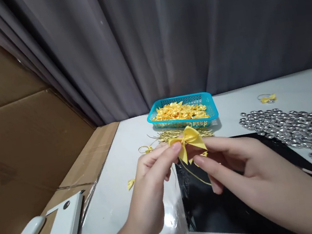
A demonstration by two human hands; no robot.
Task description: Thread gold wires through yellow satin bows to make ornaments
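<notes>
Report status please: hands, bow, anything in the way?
Both pinching: left hand, right hand on yellow bow. Gold wire hangs below. Blue basket behind, apart.

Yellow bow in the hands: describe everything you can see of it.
The yellow bow looks like satin ribbon: two puffed loops, a pinched centre knot and two short tails pointing down. A thin gold cord trails from it over the black sheet. It is held upright in front of the blue basket; left hand fingers pinch its left loop, right hand fingers hold its right side.
</notes>
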